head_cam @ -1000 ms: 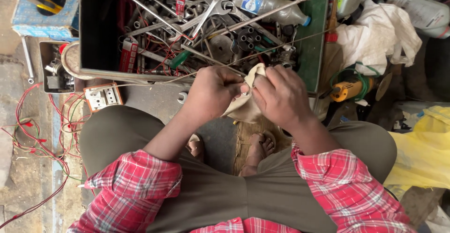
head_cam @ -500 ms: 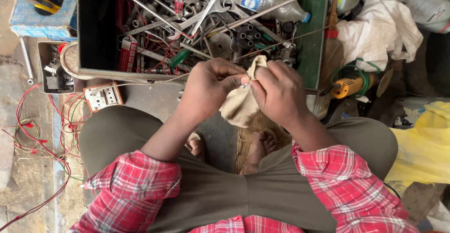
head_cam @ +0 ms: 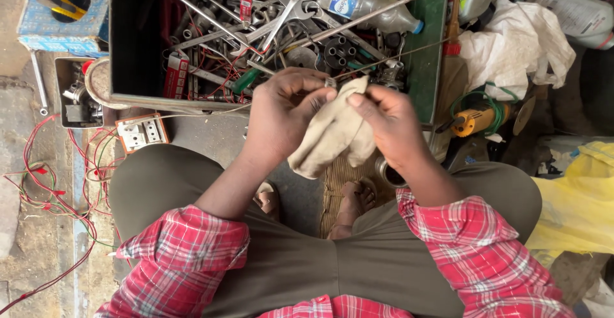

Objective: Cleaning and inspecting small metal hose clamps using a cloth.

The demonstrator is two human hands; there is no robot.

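A beige cloth (head_cam: 332,135) hangs between both my hands above my knees. My right hand (head_cam: 389,121) grips the cloth's upper part, thumb and fingers pinched on it. My left hand (head_cam: 284,110) pinches a small metal part (head_cam: 330,82) at its fingertips, right against the cloth's top edge. Both hands hover in front of an open green toolbox (head_cam: 427,62) full of wrenches, sockets and rods.
A plastic bottle (head_cam: 364,1) lies in the toolbox. A yellow power tool (head_cam: 476,119) and white rag (head_cam: 515,43) sit to the right, a yellow bag (head_cam: 579,203) further right. Red wires (head_cam: 57,190) and a switch box (head_cam: 142,132) lie at left.
Both hands have lifted slightly with the cloth. The left fingers have shifted from cupping the cloth to pinching the small metal part at its top edge.
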